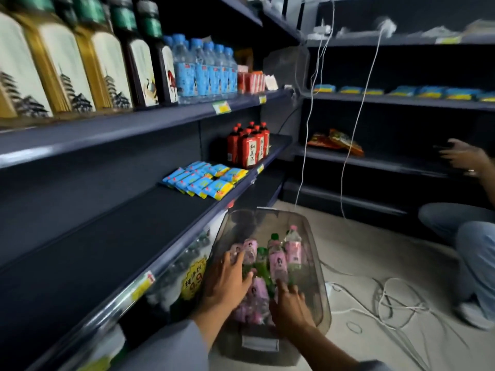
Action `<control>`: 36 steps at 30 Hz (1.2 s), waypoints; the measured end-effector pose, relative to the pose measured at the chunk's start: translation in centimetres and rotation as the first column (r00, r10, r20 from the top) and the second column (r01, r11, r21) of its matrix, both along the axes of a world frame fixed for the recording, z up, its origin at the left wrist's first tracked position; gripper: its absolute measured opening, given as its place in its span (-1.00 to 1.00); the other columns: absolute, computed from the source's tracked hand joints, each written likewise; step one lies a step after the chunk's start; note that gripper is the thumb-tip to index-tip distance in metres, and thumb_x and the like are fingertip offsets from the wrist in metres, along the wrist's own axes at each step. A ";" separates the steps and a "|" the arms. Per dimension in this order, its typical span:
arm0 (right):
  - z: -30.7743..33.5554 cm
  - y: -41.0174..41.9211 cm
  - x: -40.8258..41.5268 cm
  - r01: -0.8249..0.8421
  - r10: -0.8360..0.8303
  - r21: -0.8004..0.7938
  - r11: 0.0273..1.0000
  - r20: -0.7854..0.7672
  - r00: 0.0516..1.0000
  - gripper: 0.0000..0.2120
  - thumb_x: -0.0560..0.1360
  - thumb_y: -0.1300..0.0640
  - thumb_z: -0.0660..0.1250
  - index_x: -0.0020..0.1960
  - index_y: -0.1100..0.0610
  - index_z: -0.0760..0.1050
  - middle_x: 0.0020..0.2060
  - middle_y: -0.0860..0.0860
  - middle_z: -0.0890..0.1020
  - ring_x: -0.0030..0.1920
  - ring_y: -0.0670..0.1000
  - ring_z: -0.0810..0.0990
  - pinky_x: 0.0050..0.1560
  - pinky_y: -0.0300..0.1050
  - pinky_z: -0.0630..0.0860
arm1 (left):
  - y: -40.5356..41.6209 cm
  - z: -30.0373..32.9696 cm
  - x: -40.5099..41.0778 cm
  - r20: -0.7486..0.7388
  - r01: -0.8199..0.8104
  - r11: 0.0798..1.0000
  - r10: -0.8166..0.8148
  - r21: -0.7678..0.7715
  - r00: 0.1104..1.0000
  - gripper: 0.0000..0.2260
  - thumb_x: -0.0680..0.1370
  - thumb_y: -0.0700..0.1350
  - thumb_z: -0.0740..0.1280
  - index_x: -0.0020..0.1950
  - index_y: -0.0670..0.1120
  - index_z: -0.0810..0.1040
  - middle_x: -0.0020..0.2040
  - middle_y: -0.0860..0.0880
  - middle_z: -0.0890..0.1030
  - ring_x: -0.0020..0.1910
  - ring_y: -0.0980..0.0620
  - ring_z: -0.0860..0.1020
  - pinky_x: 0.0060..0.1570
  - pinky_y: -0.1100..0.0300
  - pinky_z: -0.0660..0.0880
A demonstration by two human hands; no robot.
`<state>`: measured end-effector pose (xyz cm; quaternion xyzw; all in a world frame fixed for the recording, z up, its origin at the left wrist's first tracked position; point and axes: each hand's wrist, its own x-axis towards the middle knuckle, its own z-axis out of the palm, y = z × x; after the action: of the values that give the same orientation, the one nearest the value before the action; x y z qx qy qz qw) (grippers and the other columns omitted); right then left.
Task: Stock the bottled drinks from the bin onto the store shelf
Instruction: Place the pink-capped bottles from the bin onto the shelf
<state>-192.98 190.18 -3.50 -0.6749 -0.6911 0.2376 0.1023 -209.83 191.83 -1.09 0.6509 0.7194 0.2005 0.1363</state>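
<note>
The long dark shelf board (112,236) at left lies bare. The left hand (227,285) spreads open over pink-labelled plastic bottles (278,263) in the translucent grey bin (316,263) on the floor; the right hand (289,306) hovers open. Crowded bottles may topple or slip when one is lifted.

Bin (316,266) and white cables (388,303) on the floor (361,253)

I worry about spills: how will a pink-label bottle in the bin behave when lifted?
A pink-label bottle looks full, so probably heavy for its size. Clear plastic: likely stiff, hardly fragile. Round-bodied, so it may roll if laid on the shelf.
</note>
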 end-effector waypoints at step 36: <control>-4.1 6.4 3.0 -0.506 0.532 -0.223 0.833 0.073 0.843 -0.44 0.42 -0.07 0.54 0.37 -0.08 0.48 0.31 0.00 0.58 0.28 0.07 0.54 0.29 0.05 0.51 | 8.9 -7.1 5.3 -0.230 -0.095 0.965 0.038 -0.245 0.972 -0.68 0.59 0.12 0.31 0.28 0.02 0.55 0.19 -0.08 0.62 0.15 -0.10 0.59 0.11 0.00 0.56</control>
<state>-189.93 196.56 -7.64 -0.4823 -0.8270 0.2779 -0.0788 -204.54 200.77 -8.18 0.6217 0.7715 0.0364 0.1300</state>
